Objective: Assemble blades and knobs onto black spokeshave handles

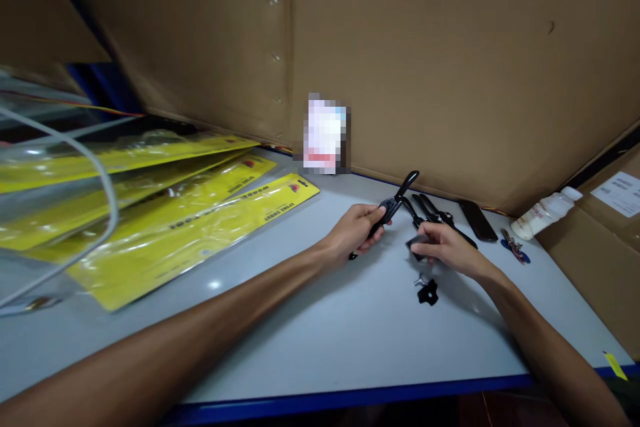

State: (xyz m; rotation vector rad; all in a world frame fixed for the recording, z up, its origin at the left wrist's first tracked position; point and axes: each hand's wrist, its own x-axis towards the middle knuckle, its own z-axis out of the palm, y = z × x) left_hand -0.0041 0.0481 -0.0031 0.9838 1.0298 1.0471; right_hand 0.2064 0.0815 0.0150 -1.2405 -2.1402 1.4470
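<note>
My left hand (357,228) is closed around the middle of a black spokeshave (407,183); one handle points up to the right and the other's tip shows below the hand. My right hand (445,247) pinches a small dark flat piece (416,247), perhaps a blade, slightly blurred and partly hidden by the fingers. The two hands are apart, just above the table. Below the right hand lie a black notched metal cap (428,293) and a small silver screw (420,281). More black spokeshaves (425,207) lie behind the right hand, partly covered by it.
Yellow blister packs (200,227) are spread on the left, with a white cable (107,193) arching over them. At the right are a phone (477,220), a white bottle (545,213) and a small bundle (515,245). Cardboard walls (425,67) border the table (320,340).
</note>
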